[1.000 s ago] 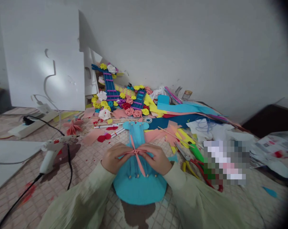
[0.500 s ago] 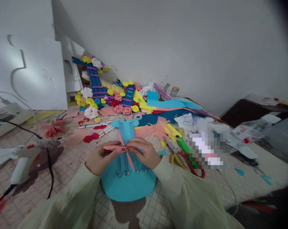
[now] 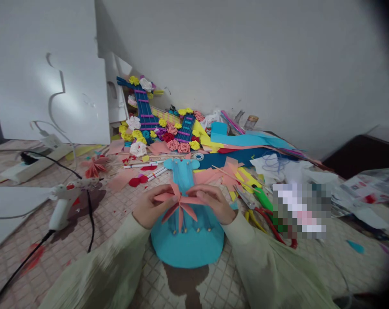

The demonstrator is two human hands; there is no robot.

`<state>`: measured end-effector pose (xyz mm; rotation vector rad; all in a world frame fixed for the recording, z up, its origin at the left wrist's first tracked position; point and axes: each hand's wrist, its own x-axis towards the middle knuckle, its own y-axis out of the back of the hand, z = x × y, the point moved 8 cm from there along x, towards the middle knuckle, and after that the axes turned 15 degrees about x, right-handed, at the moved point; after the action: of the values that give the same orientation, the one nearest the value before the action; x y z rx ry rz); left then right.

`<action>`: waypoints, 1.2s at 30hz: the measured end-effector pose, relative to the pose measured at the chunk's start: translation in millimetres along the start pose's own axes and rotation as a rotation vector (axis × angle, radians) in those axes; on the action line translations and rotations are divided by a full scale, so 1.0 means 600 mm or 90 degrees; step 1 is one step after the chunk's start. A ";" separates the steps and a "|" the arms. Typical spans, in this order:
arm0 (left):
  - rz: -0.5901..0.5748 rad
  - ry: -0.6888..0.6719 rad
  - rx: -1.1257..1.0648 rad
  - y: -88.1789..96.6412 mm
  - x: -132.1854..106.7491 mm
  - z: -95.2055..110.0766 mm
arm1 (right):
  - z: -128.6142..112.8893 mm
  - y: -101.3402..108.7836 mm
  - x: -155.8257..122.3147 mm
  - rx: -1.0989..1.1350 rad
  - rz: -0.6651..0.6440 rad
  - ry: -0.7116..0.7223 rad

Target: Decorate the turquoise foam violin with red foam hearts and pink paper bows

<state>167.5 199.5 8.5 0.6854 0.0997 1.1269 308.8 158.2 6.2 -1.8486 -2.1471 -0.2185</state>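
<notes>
A pink paper flower with several narrow pointed petals is held up in front of me. My left hand pinches it from the left, thumb near its centre. On the other side, my right hand has its thumb and fingertips closed on a petal at the right. Below the flower lies a light-blue paper guitar shape with a rounded body, a neck pointing away from me and strings fixed along it. The flower and both hands hide the middle of the guitar.
A white glue gun with a black cord lies at left, near another pink paper flower. Red-handled scissors rest at right. Decorated dark-blue paper guitars and paper scraps stand at the back by the wall.
The pink flower has turned and spread, so more petals show below its centre. The right hand has shifted outward along a petal. The whole view has swung left.
</notes>
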 end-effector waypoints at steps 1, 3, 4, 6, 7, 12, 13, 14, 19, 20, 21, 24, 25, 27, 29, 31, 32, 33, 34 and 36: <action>-0.004 -0.014 0.004 -0.001 -0.002 0.005 | -0.001 -0.002 0.001 0.004 -0.016 -0.001; -0.022 -0.051 0.010 -0.005 -0.006 0.016 | -0.004 -0.005 0.003 0.009 -0.030 0.009; -0.032 -0.071 0.012 -0.008 -0.008 0.022 | -0.007 -0.004 0.003 0.006 -0.025 0.019; -0.032 -0.099 0.022 -0.010 -0.012 0.028 | -0.011 -0.004 0.002 -0.007 -0.014 0.037; -0.025 -0.107 0.030 -0.009 -0.014 0.030 | -0.012 -0.007 0.001 -0.013 -0.017 0.041; -0.028 -0.111 0.066 -0.010 -0.017 0.033 | -0.001 -0.017 -0.001 0.026 -0.012 -0.005; -0.038 -0.106 0.062 -0.009 -0.017 0.033 | 0.003 -0.016 -0.001 0.047 0.000 -0.024; -0.042 -0.096 0.049 -0.006 -0.015 0.031 | 0.006 -0.014 -0.001 0.073 0.013 -0.044; 0.083 0.070 -0.271 0.064 0.009 -0.023 | 0.004 0.011 0.004 0.270 0.081 -0.068; 0.085 0.103 -0.343 0.071 0.013 -0.036 | 0.002 0.021 0.004 0.309 0.109 -0.060; 0.081 0.125 -0.398 0.076 0.017 -0.045 | 0.002 0.028 0.004 0.339 0.129 -0.057; -0.004 0.135 -0.450 0.059 0.020 -0.048 | 0.005 0.019 0.002 0.351 0.072 -0.090; -0.052 0.127 -0.438 0.045 0.017 -0.041 | 0.007 0.007 0.000 0.336 0.026 -0.110; -0.153 0.092 -0.375 0.013 0.006 -0.023 | 0.016 -0.017 -0.006 0.299 -0.050 -0.157; -0.234 0.039 -0.280 -0.012 -0.009 -0.001 | 0.026 -0.033 -0.011 0.267 -0.076 -0.193; -0.269 -0.013 -0.197 -0.023 -0.019 0.016 | 0.029 -0.037 -0.011 0.230 -0.067 -0.194; -0.275 -0.032 -0.168 -0.024 -0.021 0.022 | 0.028 -0.036 -0.009 0.208 -0.056 -0.181; -0.274 -0.047 -0.148 -0.022 -0.022 0.026 | 0.026 -0.034 -0.007 0.184 -0.045 -0.162; -0.270 -0.061 -0.134 -0.020 -0.022 0.030 | 0.022 -0.031 -0.005 0.157 -0.033 -0.140; -0.258 -0.093 -0.128 -0.012 -0.021 0.037 | 0.012 -0.026 -0.003 0.106 -0.018 -0.097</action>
<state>176.5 177.0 18.9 0.5354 -0.0005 0.6852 292.6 156.4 -0.1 -1.7932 -2.2167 0.0965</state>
